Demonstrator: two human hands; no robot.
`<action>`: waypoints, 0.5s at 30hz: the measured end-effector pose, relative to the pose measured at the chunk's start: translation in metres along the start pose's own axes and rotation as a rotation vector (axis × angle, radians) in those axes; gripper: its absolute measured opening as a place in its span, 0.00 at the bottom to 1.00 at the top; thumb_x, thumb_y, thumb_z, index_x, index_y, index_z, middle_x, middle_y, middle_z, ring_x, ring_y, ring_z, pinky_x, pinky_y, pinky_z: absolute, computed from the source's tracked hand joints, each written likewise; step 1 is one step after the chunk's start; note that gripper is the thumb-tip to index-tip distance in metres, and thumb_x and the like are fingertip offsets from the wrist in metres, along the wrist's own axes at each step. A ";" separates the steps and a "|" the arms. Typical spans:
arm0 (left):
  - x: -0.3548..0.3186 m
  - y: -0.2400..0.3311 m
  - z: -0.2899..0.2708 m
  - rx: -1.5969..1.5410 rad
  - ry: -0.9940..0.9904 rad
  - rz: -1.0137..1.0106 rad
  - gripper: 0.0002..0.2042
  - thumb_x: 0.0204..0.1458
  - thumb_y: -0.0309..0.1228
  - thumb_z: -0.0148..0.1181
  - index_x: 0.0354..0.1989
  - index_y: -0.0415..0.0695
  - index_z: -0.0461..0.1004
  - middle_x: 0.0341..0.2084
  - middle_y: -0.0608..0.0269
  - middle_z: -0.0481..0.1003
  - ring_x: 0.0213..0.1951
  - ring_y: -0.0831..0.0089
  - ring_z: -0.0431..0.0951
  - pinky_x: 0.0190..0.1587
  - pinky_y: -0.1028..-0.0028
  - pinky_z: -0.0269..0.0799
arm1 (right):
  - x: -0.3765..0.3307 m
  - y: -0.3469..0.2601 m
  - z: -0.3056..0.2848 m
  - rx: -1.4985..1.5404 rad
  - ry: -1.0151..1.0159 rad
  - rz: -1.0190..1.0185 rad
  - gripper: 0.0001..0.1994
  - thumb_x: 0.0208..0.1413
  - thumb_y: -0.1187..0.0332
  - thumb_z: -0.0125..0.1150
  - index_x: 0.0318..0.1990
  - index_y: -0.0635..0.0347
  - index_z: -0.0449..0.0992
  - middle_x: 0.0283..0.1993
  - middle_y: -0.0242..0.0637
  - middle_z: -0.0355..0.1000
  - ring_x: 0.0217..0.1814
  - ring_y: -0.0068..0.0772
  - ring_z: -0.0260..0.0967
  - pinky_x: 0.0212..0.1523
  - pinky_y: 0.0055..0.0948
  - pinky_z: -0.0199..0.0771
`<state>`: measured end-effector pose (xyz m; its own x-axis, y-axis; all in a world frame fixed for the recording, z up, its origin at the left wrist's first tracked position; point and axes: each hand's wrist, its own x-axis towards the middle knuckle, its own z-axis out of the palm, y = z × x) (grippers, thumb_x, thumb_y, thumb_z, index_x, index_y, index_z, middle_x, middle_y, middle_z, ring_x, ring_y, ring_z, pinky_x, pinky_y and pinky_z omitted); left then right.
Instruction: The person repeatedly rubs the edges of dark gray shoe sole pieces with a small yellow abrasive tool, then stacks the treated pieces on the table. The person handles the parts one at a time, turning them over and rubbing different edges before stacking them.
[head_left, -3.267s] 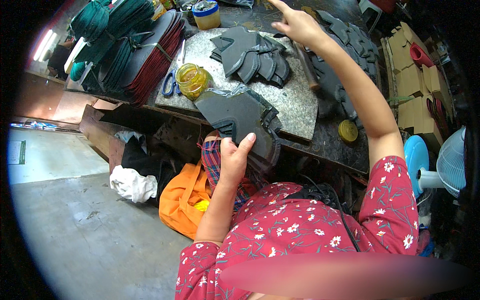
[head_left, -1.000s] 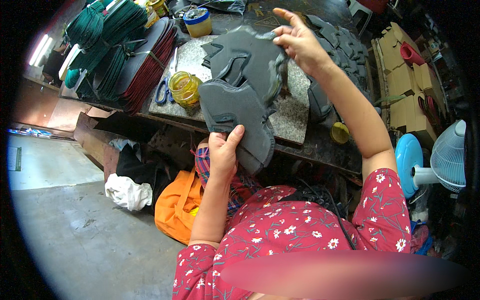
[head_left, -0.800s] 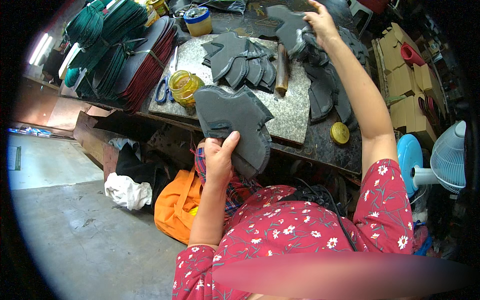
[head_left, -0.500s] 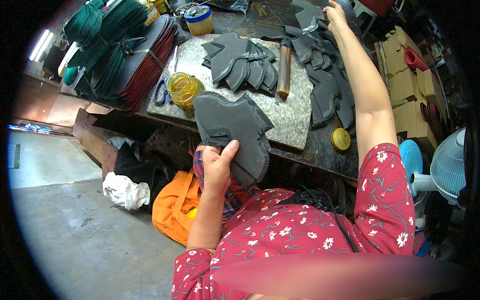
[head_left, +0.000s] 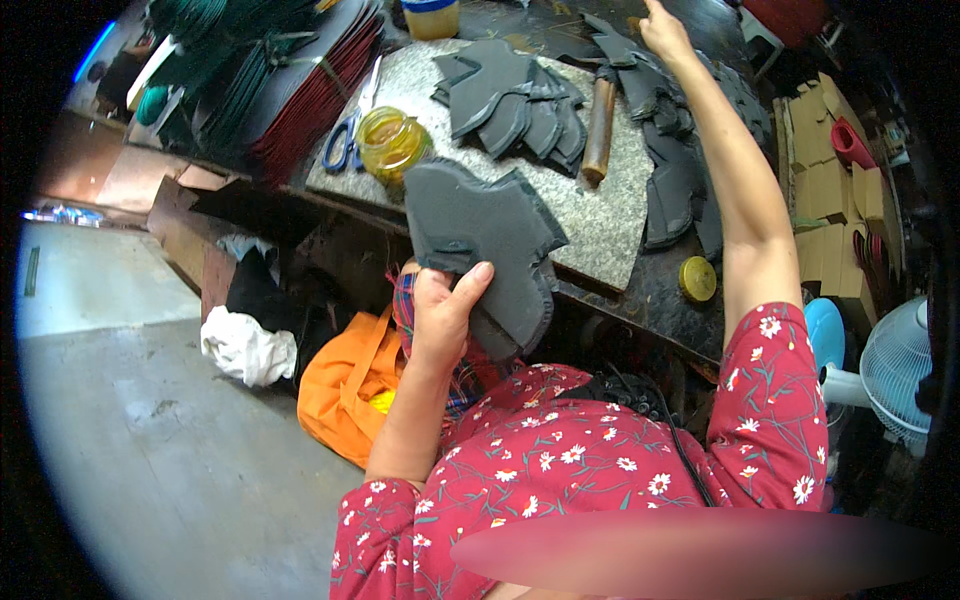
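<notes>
My left hand point(head_left: 442, 310) is closed on a dark grey padded cut piece point(head_left: 490, 240), its thumb on top. The piece looks layered, with notched edges and a small slit or tab near the thumb, and is held up before the table's near edge. My right arm reaches to the far right, where my right hand point(head_left: 667, 35) is partly cut off by the upper edge. One finger stretches out, and no held thing shows. Beside that hand lies an overlapping row of similar dark pieces point(head_left: 650, 95). Another fanned stack of dark pieces point(head_left: 500, 100) rests on the speckled stone slab point(head_left: 610, 235).
On the slab are a wooden-handled tool point(head_left: 598, 130), a glass jar point(head_left: 392, 142) of yellowish stuff and blue-handled scissors point(head_left: 341, 145). A yellow lid point(head_left: 697, 279) lies to the right. Bundled sheets point(head_left: 310, 110) stand at the left, a fan point(head_left: 895, 360) at the right, an orange bag point(head_left: 345, 385) below.
The view has shifted, so the table sits higher and further right. My right hand and the dark piece by it have come slightly nearer over the row. My left hand keeps its piece.
</notes>
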<state>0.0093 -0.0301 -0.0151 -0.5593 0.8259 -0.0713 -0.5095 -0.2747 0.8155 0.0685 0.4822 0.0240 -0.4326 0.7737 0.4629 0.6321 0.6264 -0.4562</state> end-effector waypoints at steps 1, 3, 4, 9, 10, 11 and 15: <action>0.000 0.000 0.000 -0.017 -0.003 -0.026 0.18 0.55 0.24 0.61 0.55 0.35 0.69 0.48 0.58 0.76 0.48 0.70 0.77 0.54 0.70 0.71 | -0.007 -0.022 -0.005 0.004 0.023 -0.184 0.29 0.54 0.69 0.51 0.67 0.52 0.62 0.55 0.55 0.73 0.58 0.55 0.71 0.61 0.44 0.68; 0.001 -0.001 0.002 -0.024 -0.005 -0.069 0.18 0.56 0.24 0.61 0.54 0.34 0.69 0.49 0.57 0.76 0.49 0.69 0.77 0.54 0.69 0.72 | -0.026 -0.076 -0.027 0.262 -0.208 -0.195 0.28 0.54 0.68 0.58 0.65 0.55 0.66 0.55 0.51 0.73 0.55 0.51 0.73 0.58 0.40 0.71; 0.002 -0.002 0.003 -0.029 -0.032 -0.055 0.18 0.56 0.25 0.61 0.54 0.34 0.69 0.49 0.57 0.76 0.48 0.69 0.77 0.54 0.69 0.72 | -0.040 -0.107 -0.034 0.468 -0.361 -0.157 0.26 0.54 0.68 0.61 0.63 0.56 0.68 0.55 0.50 0.74 0.53 0.49 0.74 0.57 0.40 0.72; 0.000 -0.003 0.011 -0.026 -0.001 0.008 0.17 0.55 0.24 0.63 0.52 0.34 0.71 0.47 0.58 0.77 0.45 0.73 0.78 0.49 0.72 0.75 | -0.100 -0.234 -0.050 0.260 -0.496 -1.025 0.24 0.48 0.60 0.72 0.53 0.55 0.78 0.53 0.44 0.74 0.57 0.47 0.69 0.59 0.40 0.68; -0.002 -0.002 0.010 -0.043 -0.010 0.011 0.17 0.55 0.24 0.63 0.52 0.34 0.71 0.46 0.58 0.77 0.44 0.73 0.78 0.49 0.72 0.76 | -0.109 -0.250 -0.047 0.227 -0.493 -1.108 0.25 0.46 0.58 0.74 0.52 0.54 0.78 0.55 0.44 0.73 0.60 0.46 0.67 0.61 0.41 0.67; -0.004 -0.001 0.010 -0.056 -0.009 -0.001 0.17 0.55 0.24 0.63 0.52 0.33 0.71 0.46 0.58 0.77 0.44 0.73 0.79 0.48 0.72 0.77 | -0.117 -0.264 -0.042 0.185 -0.512 -1.141 0.25 0.44 0.58 0.74 0.51 0.51 0.79 0.57 0.43 0.72 0.61 0.46 0.66 0.61 0.41 0.66; -0.010 0.003 0.004 -0.074 -0.025 -0.064 0.16 0.55 0.23 0.63 0.51 0.33 0.71 0.44 0.58 0.78 0.42 0.73 0.79 0.47 0.71 0.78 | -0.140 -0.295 -0.027 -0.023 -0.546 -1.155 0.23 0.40 0.47 0.69 0.44 0.44 0.84 0.58 0.38 0.71 0.64 0.44 0.60 0.61 0.49 0.61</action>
<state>0.0157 -0.0372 -0.0097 -0.5084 0.8545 -0.1065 -0.5905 -0.2560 0.7654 -0.0403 0.1871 0.1141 -0.9391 -0.2745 0.2067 -0.2773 0.9607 0.0161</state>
